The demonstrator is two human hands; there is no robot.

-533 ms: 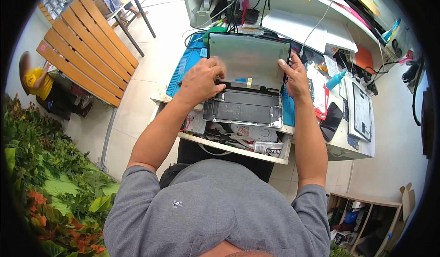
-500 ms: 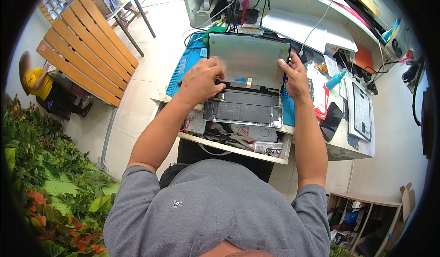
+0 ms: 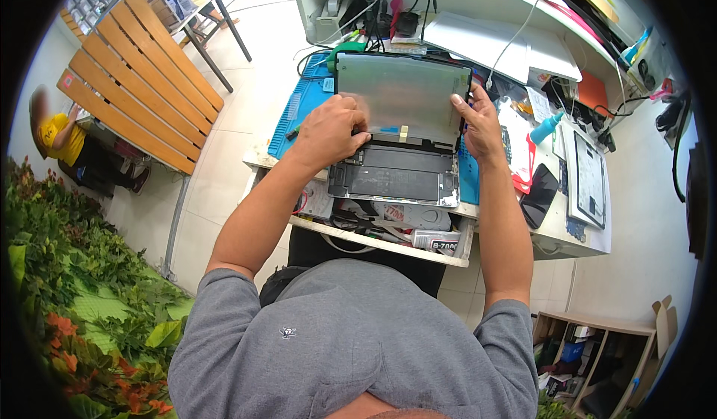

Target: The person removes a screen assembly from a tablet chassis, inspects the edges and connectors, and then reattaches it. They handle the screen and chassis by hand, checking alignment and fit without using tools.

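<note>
An opened tablet lies in front of me, its black battery and silver frame bare in the tablet body (image 3: 396,174). Its screen panel (image 3: 407,94) stands tilted up behind the body, grey back toward me, a yellowish strip near its lower edge. My right hand (image 3: 482,124) grips the panel's right edge, thumb on the near face. My left hand (image 3: 328,134) is closed at the panel's lower left corner, fingertips pinched by the seam between panel and body. What they pinch is hidden. A dark slim item (image 3: 293,132) shows just left of that hand.
Under the tablet is a blue work mat (image 3: 280,139). An open drawer (image 3: 358,234) with tubes and cables juts out below it. To the right lie a dark phone (image 3: 539,195), a blue bottle (image 3: 547,129) and a white-framed panel (image 3: 588,180). Cables hang behind.
My left fingertips have shifted slightly at the panel's lower corner. The panel and tablet body sit a touch further left in view; my right hand keeps its hold.
</note>
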